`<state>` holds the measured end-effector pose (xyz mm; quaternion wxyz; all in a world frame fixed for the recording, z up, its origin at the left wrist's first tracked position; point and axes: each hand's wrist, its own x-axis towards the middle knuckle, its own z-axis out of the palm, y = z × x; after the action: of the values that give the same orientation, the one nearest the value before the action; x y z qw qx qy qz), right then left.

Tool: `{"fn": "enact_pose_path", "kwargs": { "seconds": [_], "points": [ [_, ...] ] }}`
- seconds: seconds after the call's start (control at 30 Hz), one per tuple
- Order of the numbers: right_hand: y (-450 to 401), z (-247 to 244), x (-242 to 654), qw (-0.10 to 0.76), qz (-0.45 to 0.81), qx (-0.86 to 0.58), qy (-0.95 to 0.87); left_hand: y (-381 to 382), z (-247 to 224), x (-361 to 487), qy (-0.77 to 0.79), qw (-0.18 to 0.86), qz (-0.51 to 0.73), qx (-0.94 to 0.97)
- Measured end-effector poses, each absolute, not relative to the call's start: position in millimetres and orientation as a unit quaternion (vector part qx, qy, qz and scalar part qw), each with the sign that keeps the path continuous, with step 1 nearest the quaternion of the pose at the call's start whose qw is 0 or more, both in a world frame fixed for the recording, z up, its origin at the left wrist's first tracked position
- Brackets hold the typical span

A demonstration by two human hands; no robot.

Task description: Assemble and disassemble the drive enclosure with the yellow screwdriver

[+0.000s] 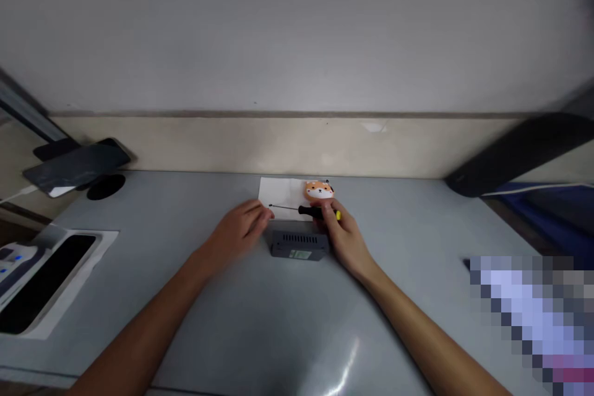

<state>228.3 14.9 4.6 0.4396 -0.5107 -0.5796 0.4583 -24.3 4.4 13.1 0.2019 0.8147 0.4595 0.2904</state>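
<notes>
A screwdriver (309,211) with a black handle and yellow end lies across my right hand (341,232), whose fingers are wrapped round the handle. Its thin shaft points left, and a small dark bit shows at the tip. Just left of that tip is my left hand (244,226), its fingers pinched together; what they hold, if anything, is too small to name. Between my hands, nearer to me, a dark grey box (299,245) with vent slots and a pale label stands on the table. White paper (281,189) lies behind, with an orange-and-white animal-faced item (319,190) on it.
On the left, a phone (81,165) rests on a stand above a dark round hole (106,187). A black-screened device (49,281) lies on paper at the table's left edge. A dark cylindrical object (515,154) leans at the back right. Part of the lower right is pixelated.
</notes>
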Motion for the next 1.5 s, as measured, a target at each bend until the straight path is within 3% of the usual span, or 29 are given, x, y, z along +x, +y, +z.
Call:
{"fn": "enact_pose_path", "kwargs": {
  "seconds": [0.13, 0.23, 0.73, 1.03, 1.17, 1.3, 1.5],
  "points": [
    [14.8, 3.8, 229.7, 0.439, 0.458, -0.501, -0.589, 14.0, -3.4, -31.8, 0.491, 0.088, 0.249, 0.83],
    [15.1, 2.4, 230.6, 0.443, 0.455, -0.493, -0.595, 16.8, -11.5, -34.6, 0.505, 0.062, 0.217, 0.833],
    [14.6, 5.6, 230.2, 0.439, 0.455, -0.498, -0.594, 18.8, -8.9, -39.3, 0.49, 0.09, 0.212, 0.841],
    [19.3, 9.0, 238.5, 0.507, 0.453, -0.497, -0.539, 17.7, -1.2, -37.0, 0.481, 0.115, 0.263, 0.828],
    [19.0, 14.7, 245.1, 0.56, 0.467, -0.471, -0.497, 6.9, 19.5, -33.7, 0.449, 0.215, 0.313, 0.809],
    [16.7, 27.5, 254.1, 0.623, 0.458, -0.435, -0.462, -5.2, 38.6, -28.2, 0.424, 0.359, 0.261, 0.789],
    [12.9, 43.8, 267.4, 0.643, 0.417, -0.417, -0.488, -9.2, 32.3, -19.5, 0.423, 0.371, 0.267, 0.782]
  ]
}}
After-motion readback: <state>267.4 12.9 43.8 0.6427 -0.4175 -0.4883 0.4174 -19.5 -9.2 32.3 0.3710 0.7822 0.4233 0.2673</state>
